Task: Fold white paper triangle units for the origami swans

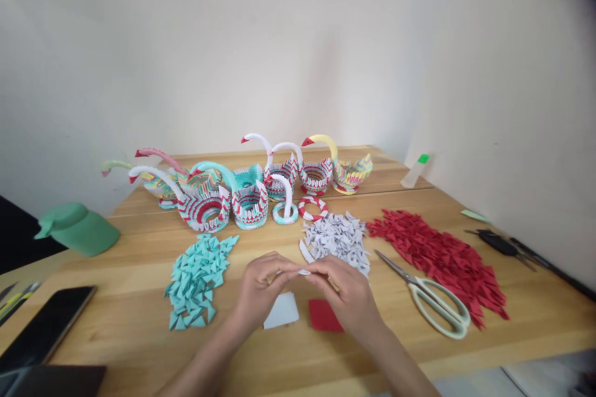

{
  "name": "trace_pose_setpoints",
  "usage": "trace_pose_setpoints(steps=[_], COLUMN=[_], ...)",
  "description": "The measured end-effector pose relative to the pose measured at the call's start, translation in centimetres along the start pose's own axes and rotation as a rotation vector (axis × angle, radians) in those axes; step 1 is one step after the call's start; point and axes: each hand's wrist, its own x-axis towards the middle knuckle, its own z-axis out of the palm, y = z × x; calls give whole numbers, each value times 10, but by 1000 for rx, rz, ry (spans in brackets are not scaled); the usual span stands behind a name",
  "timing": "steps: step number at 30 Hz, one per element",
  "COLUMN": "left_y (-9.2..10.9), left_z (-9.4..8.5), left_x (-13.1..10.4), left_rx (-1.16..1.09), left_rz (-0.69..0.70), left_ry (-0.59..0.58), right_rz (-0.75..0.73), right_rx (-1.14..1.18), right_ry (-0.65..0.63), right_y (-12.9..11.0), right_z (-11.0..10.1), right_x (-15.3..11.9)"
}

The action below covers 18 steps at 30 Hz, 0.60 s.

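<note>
Between my two hands is a small white folded paper piece [304,272], pinched from both sides. My left hand [263,285] has its thumb and forefinger closed at the piece's left end. On the other end, my right hand [347,291] pinches in the same way. Below them on the table lie a white paper stack [282,311] and a red paper stack [323,315], partly covered by my right hand. Just behind my hands spreads a pile of white folded paper triangles [338,236].
Teal triangles [198,282] lie at left, red triangles [442,254] at right beside scissors [428,298]. Several paper swans [205,205] stand at the back, with a red-and-white ring [313,208]. A green pitcher [79,229], phone [46,325] and glue bottle [414,172] sit around the edges.
</note>
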Motion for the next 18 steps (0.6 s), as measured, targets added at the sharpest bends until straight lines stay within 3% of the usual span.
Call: trace_pose_setpoints(steps=[8,18], left_y=[2,1], left_z=[2,0], left_x=[-1,2], left_rx=[133,280], left_rz=[166,204], left_ry=[31,81], right_rz=[-125,-120], right_rx=[-53,-64], right_ry=[50,65], right_y=[1,5], right_z=[3,7], right_x=[5,7])
